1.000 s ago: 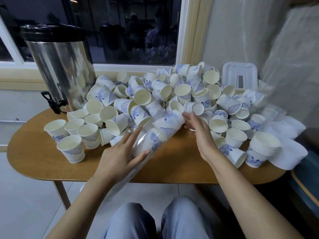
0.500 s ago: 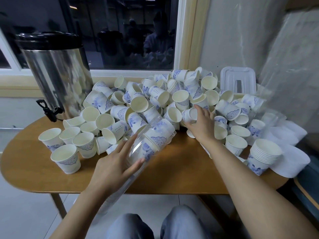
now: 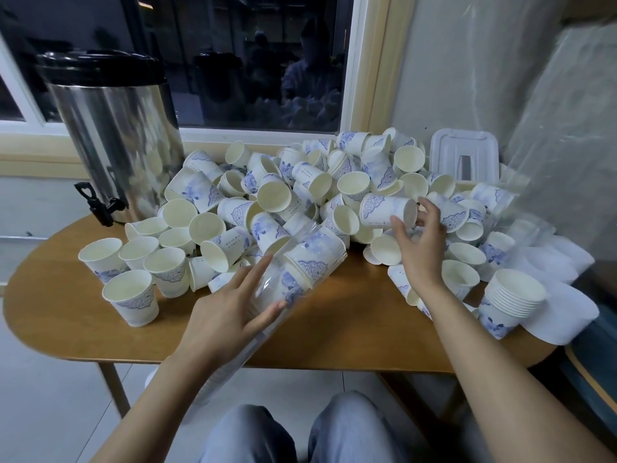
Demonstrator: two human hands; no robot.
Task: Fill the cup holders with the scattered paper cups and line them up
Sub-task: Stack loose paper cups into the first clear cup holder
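A big heap of white paper cups with blue patterns [image 3: 300, 188] covers the back of the wooden table [image 3: 334, 335]. My left hand [image 3: 233, 315] holds a clear plastic cup holder [image 3: 300, 272], tilted toward the heap, with nested cups inside it. My right hand [image 3: 417, 242] grips one paper cup [image 3: 384, 210] lying sideways, lifted just above the heap, its base toward my fingers.
A steel drink urn [image 3: 113, 138] with a black tap stands at the back left. Several upright cups [image 3: 133, 299] stand at the front left. A nested stack of cups [image 3: 507, 302] sits at the right beside clear sleeves [image 3: 551, 259]. A white lid [image 3: 464, 155] leans at the back.
My right hand moved from the holder's mouth to the heap and picked up one cup. My left hand kept the holder in place.
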